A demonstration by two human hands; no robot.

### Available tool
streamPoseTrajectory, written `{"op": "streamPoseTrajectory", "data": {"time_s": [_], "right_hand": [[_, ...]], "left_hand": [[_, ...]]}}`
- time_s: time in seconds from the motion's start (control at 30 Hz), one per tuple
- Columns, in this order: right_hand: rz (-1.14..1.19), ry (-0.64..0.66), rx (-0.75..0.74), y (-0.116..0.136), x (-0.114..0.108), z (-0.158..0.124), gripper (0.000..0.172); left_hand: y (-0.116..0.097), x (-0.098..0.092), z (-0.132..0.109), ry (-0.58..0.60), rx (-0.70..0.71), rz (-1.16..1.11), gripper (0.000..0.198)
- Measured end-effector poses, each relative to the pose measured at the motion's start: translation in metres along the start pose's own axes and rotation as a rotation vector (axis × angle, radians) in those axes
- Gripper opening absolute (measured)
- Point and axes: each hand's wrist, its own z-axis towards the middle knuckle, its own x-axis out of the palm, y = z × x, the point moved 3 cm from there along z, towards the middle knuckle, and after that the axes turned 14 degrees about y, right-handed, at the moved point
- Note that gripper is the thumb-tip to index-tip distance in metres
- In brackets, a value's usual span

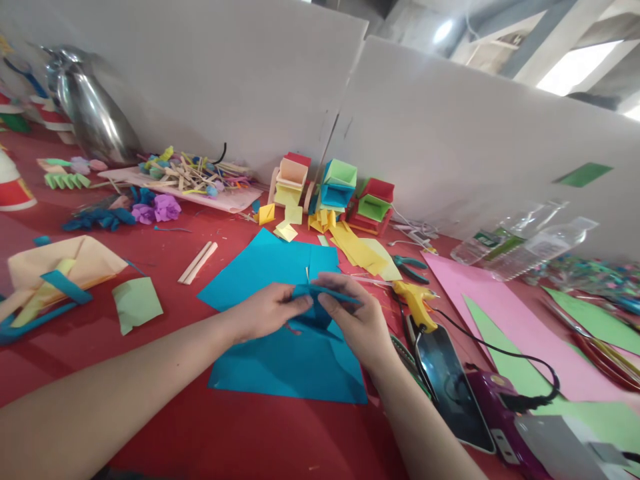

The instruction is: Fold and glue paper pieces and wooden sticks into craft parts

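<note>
Between my two hands is a folded piece of blue paper (pixel 320 308), held a little above larger blue sheets on the red table. My left hand (pixel 273 308) pinches its left end between thumb and fingers. On the other end, my right hand (pixel 356 313) has its thumb in front and its fingers behind. Under them lie a front blue sheet (pixel 285 370) and a back blue sheet (pixel 250 263). A yellow glue gun (pixel 416 300) rests just right of my right hand, beside a dark phone (pixel 453 387).
Small folded paper boxes (pixel 340 181) stand along the grey partition (pixel 225 80). Yellow strips (pixel 357 248), pliers (pixel 411 268) and plastic bottles (pixel 540 243) lie right of centre. Two wooden sticks (pixel 198 263), a pale green paper piece (pixel 137 303) and a metal jug (pixel 93 110) are leftward.
</note>
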Motion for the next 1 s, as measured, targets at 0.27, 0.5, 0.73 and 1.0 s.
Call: {"op": "streamPoseTrajectory", "data": {"time_s": [0.27, 0.5, 0.73, 1.0], "right_hand": [[-0.326, -0.135, -0.105, 0.003, 0.004, -0.004, 0.068], [-0.574, -0.029, -0.260, 0.015, 0.007, -0.005, 0.032], [-0.743, 0.079, -0.347, 0.020, 0.014, -0.006, 0.021], [-0.691, -0.012, -0.372, 0.024, 0.007, -0.006, 0.018]], "left_hand": [[0.006, -0.017, -0.003, -0.448, -0.015, -0.355, 0.032], [-0.003, -0.013, -0.002, -0.473, 0.026, -0.566, 0.032], [-0.010, -0.010, -0.001, -0.395, 0.072, -0.600, 0.038], [-0.013, -0.003, 0.000, -0.248, 0.140, -0.728, 0.040]]}}
